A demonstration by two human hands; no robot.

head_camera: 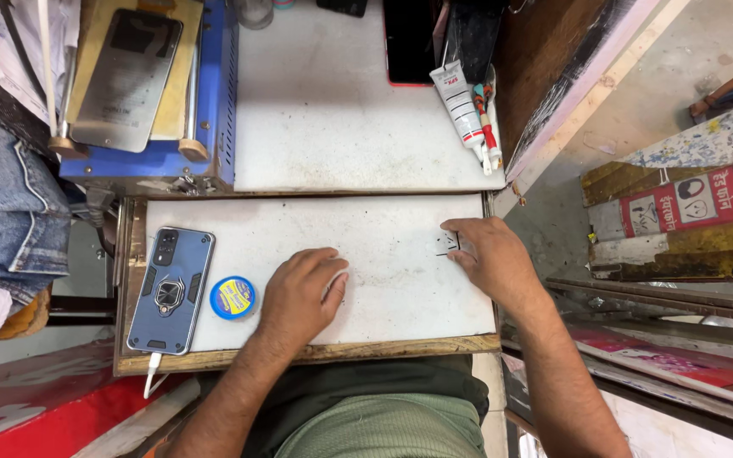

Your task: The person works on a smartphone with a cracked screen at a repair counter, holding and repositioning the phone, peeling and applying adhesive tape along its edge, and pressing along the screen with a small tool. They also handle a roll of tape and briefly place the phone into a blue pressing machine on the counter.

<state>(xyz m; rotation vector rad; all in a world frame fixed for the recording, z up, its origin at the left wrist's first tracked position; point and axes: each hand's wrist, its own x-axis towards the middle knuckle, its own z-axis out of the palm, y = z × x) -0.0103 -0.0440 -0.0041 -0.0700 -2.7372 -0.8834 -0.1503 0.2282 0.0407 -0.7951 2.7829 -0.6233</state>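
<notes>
Green cloth over the lap (pixel 383 428) is seen lowest, against the wooden edge of the scuffed white bench (pixel 383 280). On that bench the left hand (pixel 303 293) is laid palm down, fingers curled loosely over something small and pale that cannot be made out. Just beside it a round blue-and-yellow tin (pixel 232 297) is set, then a blue-cased phone with a ring holder (pixel 170 290), cable plugged in. Near the right edge, small dark metal tweezers (pixel 448 243) are pinched by the right hand (pixel 489 254)
</notes>
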